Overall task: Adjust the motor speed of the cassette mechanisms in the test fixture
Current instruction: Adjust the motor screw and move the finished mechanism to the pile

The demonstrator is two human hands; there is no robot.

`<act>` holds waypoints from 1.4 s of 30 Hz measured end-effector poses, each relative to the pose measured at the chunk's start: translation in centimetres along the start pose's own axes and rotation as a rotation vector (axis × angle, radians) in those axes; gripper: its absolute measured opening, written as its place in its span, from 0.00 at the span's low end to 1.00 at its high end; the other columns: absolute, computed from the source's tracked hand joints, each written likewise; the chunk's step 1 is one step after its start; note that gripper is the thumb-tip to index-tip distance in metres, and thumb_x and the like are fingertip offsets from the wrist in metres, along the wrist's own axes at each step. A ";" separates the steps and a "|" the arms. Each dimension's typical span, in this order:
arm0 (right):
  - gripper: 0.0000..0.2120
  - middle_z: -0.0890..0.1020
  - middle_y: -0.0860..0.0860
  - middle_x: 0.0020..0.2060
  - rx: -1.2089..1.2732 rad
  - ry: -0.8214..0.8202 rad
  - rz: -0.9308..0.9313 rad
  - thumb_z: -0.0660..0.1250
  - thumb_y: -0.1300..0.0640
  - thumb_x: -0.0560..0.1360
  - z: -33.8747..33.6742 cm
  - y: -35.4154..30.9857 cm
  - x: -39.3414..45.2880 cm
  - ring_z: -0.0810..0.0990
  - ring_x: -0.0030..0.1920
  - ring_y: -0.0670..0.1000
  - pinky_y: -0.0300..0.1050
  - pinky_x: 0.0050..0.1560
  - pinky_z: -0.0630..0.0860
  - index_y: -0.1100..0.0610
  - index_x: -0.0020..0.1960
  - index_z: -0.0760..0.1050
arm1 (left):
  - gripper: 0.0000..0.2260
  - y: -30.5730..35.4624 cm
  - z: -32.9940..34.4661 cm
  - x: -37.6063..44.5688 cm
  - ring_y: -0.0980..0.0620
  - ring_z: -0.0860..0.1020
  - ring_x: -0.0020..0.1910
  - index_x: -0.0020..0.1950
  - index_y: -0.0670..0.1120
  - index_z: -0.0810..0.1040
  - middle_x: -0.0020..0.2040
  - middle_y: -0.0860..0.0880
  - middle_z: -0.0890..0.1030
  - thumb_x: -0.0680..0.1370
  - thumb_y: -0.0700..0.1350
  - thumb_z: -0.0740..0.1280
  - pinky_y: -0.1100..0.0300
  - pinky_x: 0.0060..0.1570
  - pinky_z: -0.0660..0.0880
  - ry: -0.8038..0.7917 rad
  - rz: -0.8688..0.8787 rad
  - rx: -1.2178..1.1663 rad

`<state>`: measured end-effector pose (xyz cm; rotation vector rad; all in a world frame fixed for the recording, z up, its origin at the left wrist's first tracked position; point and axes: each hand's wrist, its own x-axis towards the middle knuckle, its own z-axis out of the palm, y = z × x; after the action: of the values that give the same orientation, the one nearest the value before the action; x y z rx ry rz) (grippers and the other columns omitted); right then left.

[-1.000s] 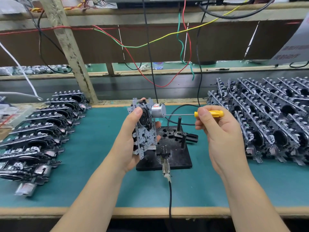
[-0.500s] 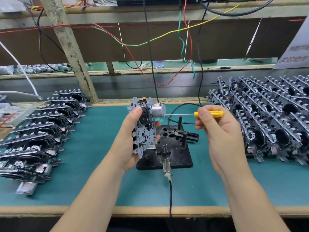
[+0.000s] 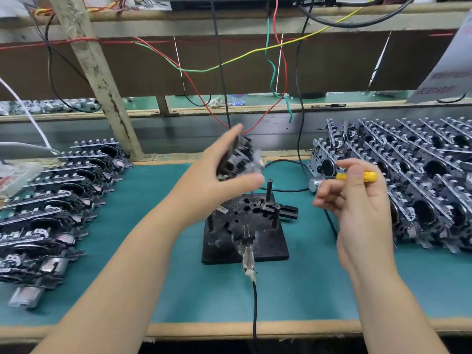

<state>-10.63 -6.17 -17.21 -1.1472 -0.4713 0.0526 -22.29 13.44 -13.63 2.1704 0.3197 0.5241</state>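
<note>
Bright, even light falls from overhead onto the teal-matted counter [image 3: 163,297], leaving only soft, short shadows under the black square test fixture [image 3: 268,244]. The left hand [image 3: 219,180] and the dark metal cassette mechanism [image 3: 238,159] in its grip are smeared by motion blur. The right hand [image 3: 362,200] is softer-edged too. Wide-angle distortion bows the wooden counter edge [image 3: 255,329] and stretches the corners.
</note>
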 end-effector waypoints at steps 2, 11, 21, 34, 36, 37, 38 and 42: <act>0.09 0.83 0.52 0.32 -0.029 -0.044 0.031 0.55 0.51 0.86 0.3 0.2 -0.3 0.81 0.33 0.51 0.41 0.38 0.79 0.51 0.51 0.71 | 0.48 -0.1 0.3 1.5 0.68 0.68 0.65 0.79 0.66 0.55 0.67 0.65 0.70 0.62 0.72 0.70 0.66 0.66 0.67 -0.152 0.009 0.341; 0.05 0.86 0.54 0.40 -0.099 -0.155 0.123 0.61 0.60 0.83 -0.4 1.6 -0.5 0.83 0.41 0.50 0.36 0.41 0.76 0.52 0.49 0.72 | 0.49 -2.3 3.1 3.2 0.49 0.65 0.70 0.81 0.57 0.52 0.72 0.55 0.67 0.67 0.71 0.70 0.44 0.63 0.68 -0.292 0.071 0.837; 0.22 0.76 0.34 0.64 -0.771 -0.627 0.050 0.68 0.65 0.67 1.6 1.8 3.0 0.76 0.60 0.45 0.55 0.60 0.75 0.43 0.49 0.61 | 0.50 -2.7 3.3 3.6 0.47 0.67 0.67 0.81 0.58 0.51 0.71 0.55 0.67 0.65 0.72 0.69 0.47 0.57 0.70 -0.304 0.090 0.887; 0.22 0.80 0.35 0.60 -0.769 -0.730 -0.080 0.60 0.67 0.67 2.9 -0.1 3.0 0.76 0.57 0.43 0.35 0.49 0.72 0.42 0.48 0.60 | 0.20 -4.8 -1.4 -1.8 0.58 0.68 0.71 0.65 0.53 0.77 0.69 0.57 0.72 0.74 0.52 0.73 0.64 0.69 0.61 0.009 0.188 0.280; 0.24 0.82 0.38 0.56 -0.748 -0.679 -0.136 0.59 0.72 0.66 2.9 1.4 1.3 0.75 0.59 0.48 0.35 0.55 0.67 0.45 0.47 0.60 | 0.16 -5.6 -0.4 -3.3 0.54 0.72 0.65 0.61 0.49 0.79 0.62 0.54 0.74 0.73 0.46 0.70 0.62 0.68 0.64 0.052 0.259 0.336; 0.24 0.82 0.39 0.55 -0.728 -0.647 -0.140 0.59 0.74 0.66 2.8 2.2 0.7 0.74 0.61 0.52 0.43 0.57 0.67 0.45 0.47 0.60 | 0.17 -5.9 0.1 -3.8 0.53 0.72 0.65 0.62 0.49 0.78 0.62 0.54 0.74 0.73 0.45 0.70 0.62 0.68 0.64 0.054 0.263 0.361; 0.24 0.82 0.39 0.56 -0.688 -0.613 -0.131 0.58 0.74 0.67 2.6 2.9 0.4 0.74 0.62 0.54 0.49 0.56 0.68 0.45 0.47 0.60 | 0.19 -6.2 0.5 -4.2 0.52 0.71 0.65 0.64 0.49 0.77 0.63 0.54 0.73 0.72 0.45 0.70 0.61 0.68 0.65 0.062 0.266 0.383; 0.18 0.83 0.42 0.56 -0.530 -0.568 -0.086 0.56 0.67 0.66 2.3 4.1 0.0 0.74 0.68 0.47 0.55 0.66 0.69 0.48 0.48 0.60 | 0.31 -6.7 1.3 -4.9 0.52 0.69 0.68 0.71 0.51 0.73 0.68 0.53 0.68 0.69 0.54 0.75 0.58 0.71 0.64 0.073 0.262 0.460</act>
<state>-10.71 -2.46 -20.12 -1.6330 -1.0832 0.1904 -26.20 14.59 -20.98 2.6644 0.2092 0.7337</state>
